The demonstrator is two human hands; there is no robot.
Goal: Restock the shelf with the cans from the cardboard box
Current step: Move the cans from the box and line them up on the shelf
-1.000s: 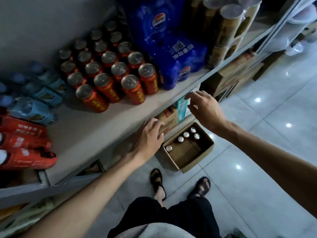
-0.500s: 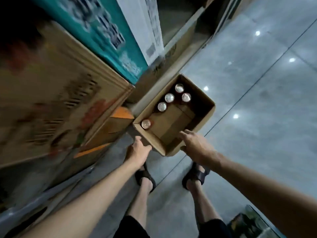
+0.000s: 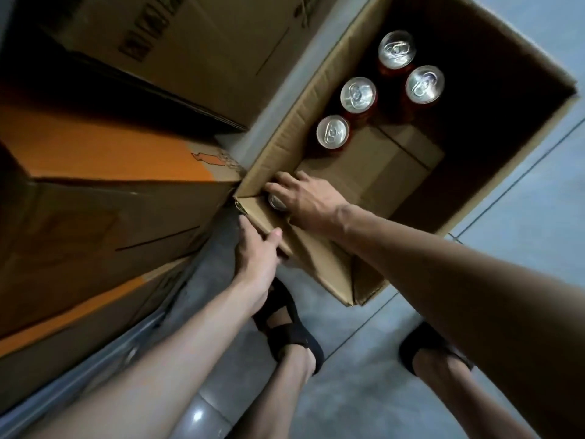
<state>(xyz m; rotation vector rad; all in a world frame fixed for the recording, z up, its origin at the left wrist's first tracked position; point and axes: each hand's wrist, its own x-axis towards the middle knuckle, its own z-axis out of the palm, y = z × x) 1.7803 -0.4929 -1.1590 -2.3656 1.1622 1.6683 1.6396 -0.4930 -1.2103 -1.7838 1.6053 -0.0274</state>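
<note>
Head view: right hand (image 3: 305,201) curls round the corner can (image 3: 276,202), centre frame inside the cardboard box (image 3: 285,134), left hand (image 3: 256,253) pinches its near wall; can likely full, rigid, slick, so grip the sidewall below the rim.

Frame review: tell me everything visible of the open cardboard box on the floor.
The cardboard box is plain brown corrugated board, open-topped, standing upright on the grey tiled floor beside stacked cartons. Its flat bottom flaps show, mostly bare. Four upright cans with silver tops stand toward its far end; a fifth can sits in the near corner under the right hand. The left hand grips the near wall, thumb over the rim.
</note>
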